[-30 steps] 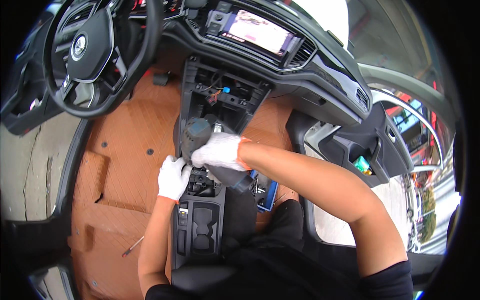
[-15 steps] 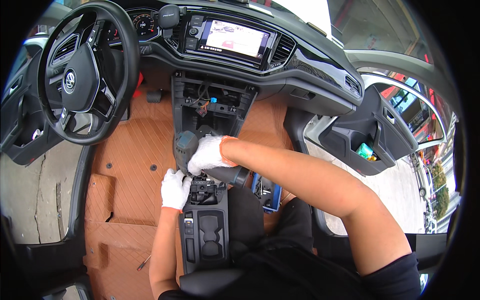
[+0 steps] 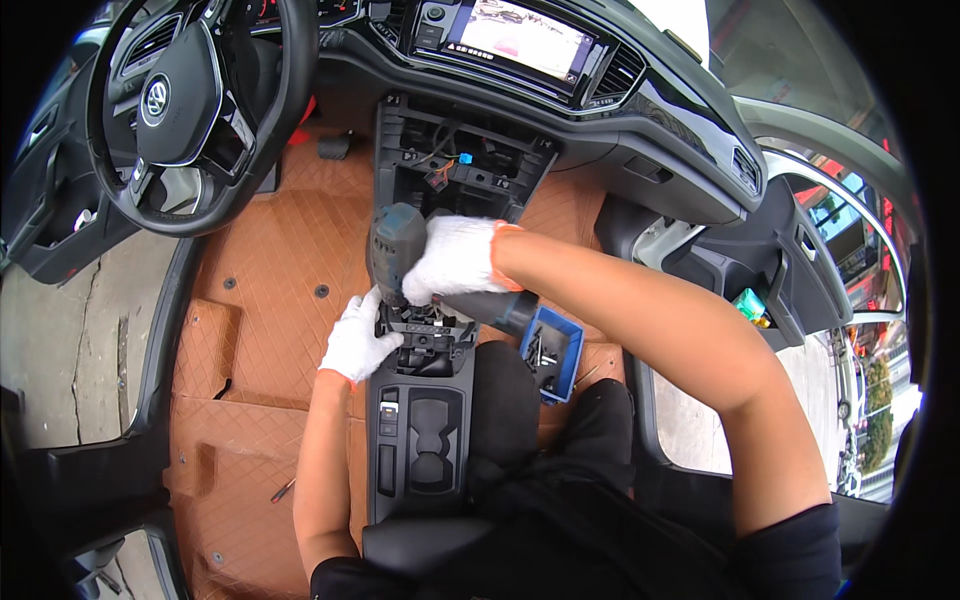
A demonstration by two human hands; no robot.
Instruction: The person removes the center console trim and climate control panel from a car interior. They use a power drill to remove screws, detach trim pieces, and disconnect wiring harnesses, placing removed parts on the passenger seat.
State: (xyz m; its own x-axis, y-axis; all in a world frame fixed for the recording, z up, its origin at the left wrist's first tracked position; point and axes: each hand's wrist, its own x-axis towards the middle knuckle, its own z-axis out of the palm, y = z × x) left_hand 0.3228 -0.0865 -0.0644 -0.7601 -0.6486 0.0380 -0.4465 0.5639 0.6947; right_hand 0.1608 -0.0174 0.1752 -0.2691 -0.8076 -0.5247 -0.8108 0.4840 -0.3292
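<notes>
In my white-gloved right hand (image 3: 455,262) I grip a dark blue-grey cordless drill (image 3: 398,238) by its handle, fingers closed. The drill's nose points down at the opened front of the centre console (image 3: 427,345), and its dark battery end sticks out to the right beneath my wrist. Where the tip meets the console is too small to make out. My left hand (image 3: 357,340), also in a white glove, rests at the console's left edge beside the drill's nose. Its thumb stands apart from the fingers, and nothing shows in its grasp.
A blue bin (image 3: 553,355) of small dark parts stands right of the console. Above, the dashboard cavity (image 3: 455,165) is open with loose wires and a blue connector. The steering wheel (image 3: 195,110) is at upper left. A screwdriver (image 3: 284,490) lies on the brown floor mat (image 3: 265,385).
My view has shifted, so the dashboard sits higher in the picture. My left hand's thumb and fingers have spread from beside the drill's tip; the drill stays in my right hand.
</notes>
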